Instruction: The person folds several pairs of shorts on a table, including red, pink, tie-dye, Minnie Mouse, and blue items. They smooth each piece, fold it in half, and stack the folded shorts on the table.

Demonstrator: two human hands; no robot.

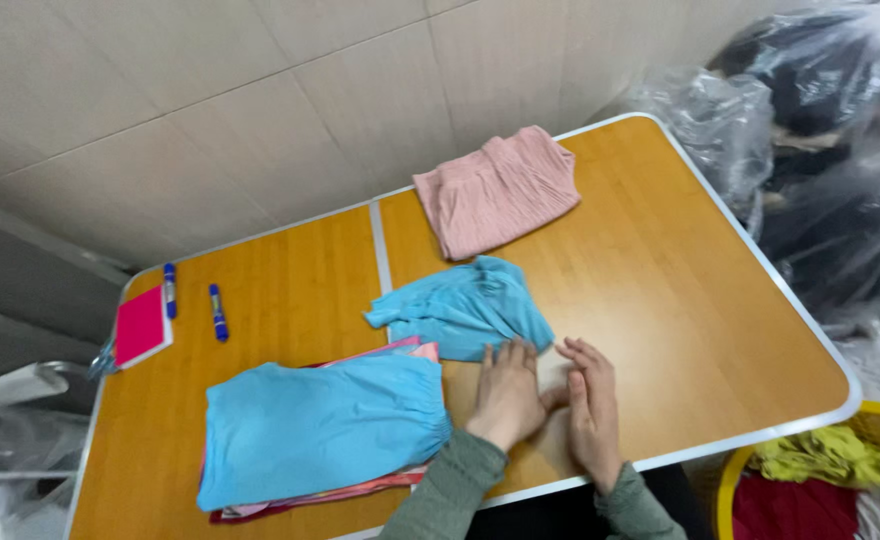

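Now L hand [507,392] flat on table [680,300], R hand [592,405] edge-on.

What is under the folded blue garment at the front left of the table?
Under the folded blue garment lies a stack of clothes; only pink and dark red edges show. How many pieces there are is hidden by the blue one.

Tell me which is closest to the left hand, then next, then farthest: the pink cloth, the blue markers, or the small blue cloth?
From the left hand:
1. Small blue cloth, touching the fingertips.
2. Pink cloth, at the table's far edge.
3. Blue markers, far left.
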